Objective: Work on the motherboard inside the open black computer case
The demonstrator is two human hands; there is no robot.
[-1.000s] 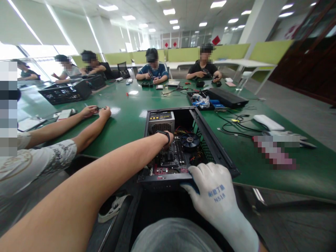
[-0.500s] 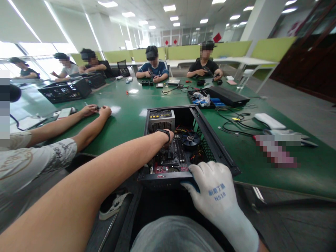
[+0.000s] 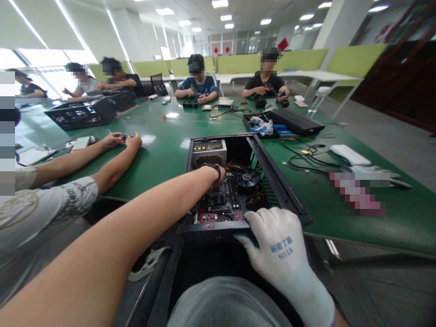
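Note:
An open computer case (image 3: 279, 190) lies on its side at the table's near edge. Inside it are a power supply (image 3: 209, 153), a round black cooling fan (image 3: 247, 180) and a motherboard (image 3: 220, 202). My left hand (image 3: 221, 174), bare with a black wristband (image 3: 213, 168), reaches down into the case between the power supply and the fan; its fingers are hidden. My right hand (image 3: 274, 234), in a white work glove, is closed over the near rim of the case, thumb on the outer side and fingers over the top.
On the green table (image 3: 153, 165), a black toolbox (image 3: 296, 123) with blue items stands beyond the case. Black cables (image 3: 303, 159), a white box (image 3: 350, 155) and a glove (image 3: 397, 177) lie right. At left a co-worker's hands (image 3: 124, 140) hold something small. Other people sit around the table.
Hardly anything differs. The view has shifted slightly; my left hand stays inside the case and my right hand stays on its rim.

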